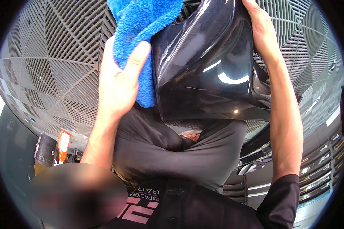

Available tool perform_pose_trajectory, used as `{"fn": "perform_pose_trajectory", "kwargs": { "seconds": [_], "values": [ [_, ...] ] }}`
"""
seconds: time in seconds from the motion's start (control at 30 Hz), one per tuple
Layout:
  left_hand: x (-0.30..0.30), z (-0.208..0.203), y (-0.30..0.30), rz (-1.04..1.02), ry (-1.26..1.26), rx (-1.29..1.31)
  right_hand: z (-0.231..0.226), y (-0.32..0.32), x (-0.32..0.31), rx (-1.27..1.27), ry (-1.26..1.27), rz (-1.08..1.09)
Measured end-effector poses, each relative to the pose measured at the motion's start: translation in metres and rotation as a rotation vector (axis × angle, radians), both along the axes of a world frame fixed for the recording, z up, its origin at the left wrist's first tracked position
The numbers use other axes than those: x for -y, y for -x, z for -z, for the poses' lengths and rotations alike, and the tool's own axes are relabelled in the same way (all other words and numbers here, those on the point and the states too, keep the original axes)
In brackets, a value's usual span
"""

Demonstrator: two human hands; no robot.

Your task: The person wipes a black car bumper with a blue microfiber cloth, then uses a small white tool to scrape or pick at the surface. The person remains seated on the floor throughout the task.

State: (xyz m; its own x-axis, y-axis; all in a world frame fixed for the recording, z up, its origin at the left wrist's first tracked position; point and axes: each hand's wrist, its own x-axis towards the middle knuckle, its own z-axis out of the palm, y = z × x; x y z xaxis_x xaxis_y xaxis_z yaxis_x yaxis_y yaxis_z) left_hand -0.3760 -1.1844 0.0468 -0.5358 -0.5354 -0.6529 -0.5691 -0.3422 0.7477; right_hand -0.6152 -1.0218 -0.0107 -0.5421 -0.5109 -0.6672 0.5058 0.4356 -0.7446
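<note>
A glossy black moulded panel (208, 87) with curved ridges, looking like vehicle bodywork, stands tilted in front of my lap. Pale scuff-like streaks and bright reflections show on its surface. My left hand (120, 78) is closed on a fluffy blue microfibre cloth (139, 26), thumb on top, beside the panel's left edge. The cloth hangs down along that edge. At the panel's upper right edge, my right hand (260, 30) grips it; some of its fingers are cut off by the picture's top or hidden behind the panel.
Grey slatted floor tiles (61, 72) spread around me. My legs (160, 145) in dark trousers are folded below the panel, a bare foot (191, 136) showing between them. A dark cylindrical object (46, 150) and an orange-and-white item (64, 143) stand lower left. Dark drawers (317, 171) line the lower right.
</note>
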Motion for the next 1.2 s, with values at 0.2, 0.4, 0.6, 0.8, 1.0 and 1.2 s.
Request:
{"fn": "perform_pose_trajectory", "kwargs": {
  "seconds": [0.2, 0.4, 0.6, 0.8, 1.0, 1.2],
  "values": [
    [-0.009, -0.057, 0.005, 0.279, 0.305, 0.047, -0.008, 0.000, 0.001, -0.313, -0.284, -0.207],
    [-0.027, -0.034, 0.071, 0.844, 0.871, 0.054, 0.024, 0.001, -0.032, -0.569, 0.007, -0.323],
    [-0.013, 0.014, 0.169, 0.693, 0.965, -0.106, 0.026, 0.002, -0.023, -0.601, -0.151, -0.269],
    [0.026, 0.029, 0.243, 0.566, 0.964, -0.135, 0.022, 0.009, -0.017, -0.181, -0.113, -0.133],
    [0.109, 0.037, 0.246, 0.443, 1.185, -0.345, 0.012, 0.007, -0.016, 0.073, 0.096, -0.056],
    [0.151, 0.072, 0.216, 0.365, 1.367, -0.146, 0.015, 0.005, -0.013, 0.011, 0.063, -0.042]
  ]
}}
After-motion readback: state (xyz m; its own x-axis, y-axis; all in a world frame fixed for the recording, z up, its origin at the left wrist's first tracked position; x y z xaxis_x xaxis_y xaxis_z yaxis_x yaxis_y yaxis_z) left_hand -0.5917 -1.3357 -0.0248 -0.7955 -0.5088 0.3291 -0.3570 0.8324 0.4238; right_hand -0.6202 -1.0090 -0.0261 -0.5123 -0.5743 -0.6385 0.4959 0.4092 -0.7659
